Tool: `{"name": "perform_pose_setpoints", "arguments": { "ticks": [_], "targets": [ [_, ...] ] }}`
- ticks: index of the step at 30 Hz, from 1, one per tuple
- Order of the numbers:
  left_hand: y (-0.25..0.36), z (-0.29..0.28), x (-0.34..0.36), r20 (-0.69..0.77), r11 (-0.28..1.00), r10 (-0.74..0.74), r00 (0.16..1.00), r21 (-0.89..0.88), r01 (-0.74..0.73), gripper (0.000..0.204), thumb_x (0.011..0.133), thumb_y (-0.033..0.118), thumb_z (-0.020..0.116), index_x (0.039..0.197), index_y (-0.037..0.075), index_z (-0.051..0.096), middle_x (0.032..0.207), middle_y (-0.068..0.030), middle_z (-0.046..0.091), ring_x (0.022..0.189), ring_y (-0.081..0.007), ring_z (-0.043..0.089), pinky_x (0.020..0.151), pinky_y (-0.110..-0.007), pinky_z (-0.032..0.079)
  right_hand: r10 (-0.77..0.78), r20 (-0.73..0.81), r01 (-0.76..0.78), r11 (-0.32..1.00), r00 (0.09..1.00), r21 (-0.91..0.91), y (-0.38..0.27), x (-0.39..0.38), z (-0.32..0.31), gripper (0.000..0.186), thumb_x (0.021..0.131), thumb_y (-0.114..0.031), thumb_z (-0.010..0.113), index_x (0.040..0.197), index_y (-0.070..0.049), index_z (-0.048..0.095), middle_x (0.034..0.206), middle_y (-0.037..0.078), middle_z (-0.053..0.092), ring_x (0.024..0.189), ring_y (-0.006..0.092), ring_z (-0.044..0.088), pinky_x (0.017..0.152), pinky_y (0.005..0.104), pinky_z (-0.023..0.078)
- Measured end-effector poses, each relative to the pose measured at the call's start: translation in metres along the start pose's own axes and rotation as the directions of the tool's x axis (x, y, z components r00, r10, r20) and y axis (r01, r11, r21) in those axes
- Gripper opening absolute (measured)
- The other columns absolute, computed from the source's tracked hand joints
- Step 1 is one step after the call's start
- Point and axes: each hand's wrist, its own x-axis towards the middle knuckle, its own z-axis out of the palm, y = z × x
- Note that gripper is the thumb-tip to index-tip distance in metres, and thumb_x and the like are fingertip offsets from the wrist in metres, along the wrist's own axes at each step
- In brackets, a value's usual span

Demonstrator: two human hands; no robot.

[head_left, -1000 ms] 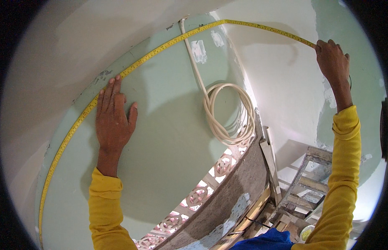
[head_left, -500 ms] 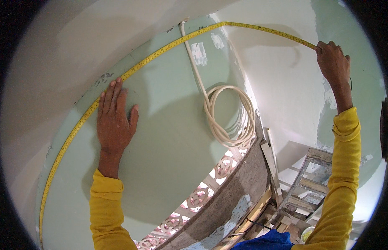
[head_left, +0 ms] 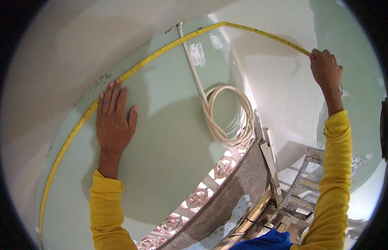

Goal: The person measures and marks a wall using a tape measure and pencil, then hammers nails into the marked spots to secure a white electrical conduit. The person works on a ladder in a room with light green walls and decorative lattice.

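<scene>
A yellow tape measure blade [head_left: 158, 51] runs along the top of the green wall [head_left: 156, 137], just under the ceiling. It bends at the corner and crosses in front of the white wall. My left hand [head_left: 115, 118] lies flat with fingers stretched, its fingertips pressing the blade to the green wall. Closed around the blade's right end is my right hand [head_left: 326, 71], held up at the right; the fist hides any tape case. A coil of cream cable [head_left: 208, 118] hangs down the green wall between my hands, and its upper length passes behind the blade.
Patterned openwork blocks [head_left: 197, 198] line the wall's lower part, above a rough brown band [head_left: 206, 221]. A paint-stained wooden stepladder [head_left: 308, 182] stands at the lower right, beside leaning strips [head_left: 270, 164]. Blue cloth [head_left: 265, 241] shows at the bottom edge.
My right hand has moved a little left and down, and the blade's right stretch has shifted with it. My left hand stays in nearly the same place.
</scene>
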Motion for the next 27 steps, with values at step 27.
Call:
{"name": "perform_pose_setpoints", "arguments": {
  "ticks": [27],
  "targets": [
    [0.002,-0.003,0.0,0.012,1.0,0.003,1.0,0.015,-0.003,0.053,0.102,0.031,0.057,0.148,0.004,0.051,0.166,-0.0158,0.038,0.156,-0.0317,0.033,0.128,-0.051,0.026,0.183,0.399,-0.4,0.713,0.899,0.576,-0.111,-0.104,0.122,0.033,0.106,-0.038,0.052,0.117,-0.014,0.072,0.109,0.019,0.069,0.103,0.0408,0.071,0.089,0.0606,0.054]
  ]
}}
